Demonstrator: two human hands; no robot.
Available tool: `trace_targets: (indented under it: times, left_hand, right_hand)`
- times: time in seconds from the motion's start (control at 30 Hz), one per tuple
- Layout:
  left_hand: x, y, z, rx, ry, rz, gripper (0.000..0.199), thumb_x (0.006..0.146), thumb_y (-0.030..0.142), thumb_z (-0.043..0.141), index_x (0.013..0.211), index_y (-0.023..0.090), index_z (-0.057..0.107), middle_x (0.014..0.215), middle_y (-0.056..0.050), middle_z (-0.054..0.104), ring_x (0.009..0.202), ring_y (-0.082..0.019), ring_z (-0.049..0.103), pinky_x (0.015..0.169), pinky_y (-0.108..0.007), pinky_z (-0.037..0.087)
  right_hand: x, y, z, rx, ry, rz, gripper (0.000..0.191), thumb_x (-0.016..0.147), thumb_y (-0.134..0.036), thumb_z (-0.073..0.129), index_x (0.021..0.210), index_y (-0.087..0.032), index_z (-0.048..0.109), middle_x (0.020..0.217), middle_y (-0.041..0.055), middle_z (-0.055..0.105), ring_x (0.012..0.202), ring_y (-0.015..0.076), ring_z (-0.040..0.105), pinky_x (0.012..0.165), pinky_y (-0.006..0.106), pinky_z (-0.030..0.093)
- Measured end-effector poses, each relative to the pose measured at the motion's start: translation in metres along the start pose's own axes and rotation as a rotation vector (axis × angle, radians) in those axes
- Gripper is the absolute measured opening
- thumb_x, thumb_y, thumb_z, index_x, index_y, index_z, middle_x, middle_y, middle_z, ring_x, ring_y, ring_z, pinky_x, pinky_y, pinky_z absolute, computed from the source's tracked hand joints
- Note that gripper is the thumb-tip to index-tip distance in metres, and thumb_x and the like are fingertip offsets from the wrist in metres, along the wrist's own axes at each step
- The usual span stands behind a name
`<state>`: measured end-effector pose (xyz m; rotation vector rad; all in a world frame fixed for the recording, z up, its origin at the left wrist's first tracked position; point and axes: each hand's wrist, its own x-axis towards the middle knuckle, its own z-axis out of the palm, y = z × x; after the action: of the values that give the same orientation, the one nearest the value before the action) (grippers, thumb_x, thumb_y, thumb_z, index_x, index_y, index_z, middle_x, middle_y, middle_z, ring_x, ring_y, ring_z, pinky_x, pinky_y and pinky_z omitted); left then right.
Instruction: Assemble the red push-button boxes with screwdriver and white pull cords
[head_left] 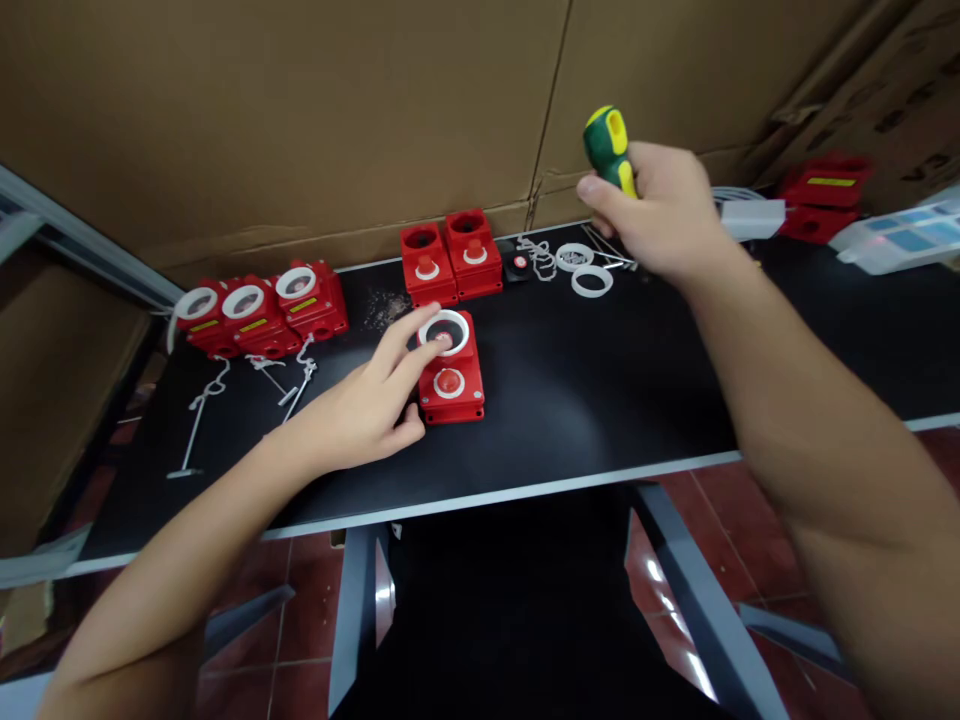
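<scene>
My left hand (pixel 369 408) rests with fingers spread on a red call-point box (pixel 452 405), which lies on the black bench. One fingertip touches the clear round window inside its white ring (pixel 466 345), and the thumb is by the box's left side. A red button in a white collar sits on the near half of this box. Raised above the bench at the right, my right hand (pixel 660 205) is closed around a green and yellow screwdriver (pixel 604 142). Its handle end points up and left; the shaft is hidden by the hand.
Two red boxes (pixel 451 262) without rings stand behind, beside loose white rings (pixel 592 281) and cord. Three ringed red boxes (pixel 259 310) with corded small metal hammers (pixel 193 435) are at the left. More red boxes (pixel 823 192) and a plastic case (pixel 904 238) stand right. Cardboard (pixel 337 110) backs the bench.
</scene>
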<state>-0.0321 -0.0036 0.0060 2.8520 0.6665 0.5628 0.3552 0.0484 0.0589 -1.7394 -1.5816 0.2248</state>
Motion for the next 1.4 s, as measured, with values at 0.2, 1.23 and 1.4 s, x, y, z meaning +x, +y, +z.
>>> trace_targets:
  times: [0.2,1.23,1.4]
  left_hand:
    - [0.018,-0.024,-0.006,0.143,-0.052,0.171,0.069,0.121,0.016,0.065,0.186,0.019,0.042,0.184,-0.028,0.060,0.161,-0.042,0.071,0.130,-0.059,0.068]
    - [0.022,-0.064,0.023,-0.385,0.026,0.023,0.037,0.121,0.054,0.077,0.144,0.028,0.064,0.145,-0.015,0.074,0.128,-0.031,0.078,0.115,-0.050,0.067]
    - [0.020,-0.063,0.022,-0.365,0.029,0.019,0.038,0.116,0.043,0.084,0.146,0.029,0.064,0.145,-0.015,0.075,0.126,-0.032,0.079,0.112,-0.047,0.067]
  right_hand:
    - [-0.002,-0.023,0.029,0.266,-0.218,-0.196,0.044,0.123,-0.055,0.075,0.091,-0.029,0.060,0.080,-0.0006,0.075,0.077,0.0202,0.067,0.085,0.036,0.056]
    - [-0.008,-0.028,0.038,0.547,-0.448,-0.519,0.050,0.116,-0.070,0.078,0.101,-0.022,0.078,0.096,0.0047,0.082,0.085,0.0216,0.072,0.082,0.037,0.054]
    - [-0.011,-0.025,0.039,0.590,-0.461,-0.503,0.051,0.115,-0.073,0.079,0.100,-0.024,0.078,0.093,0.0040,0.081,0.085,0.0227,0.072,0.087,0.040,0.056]
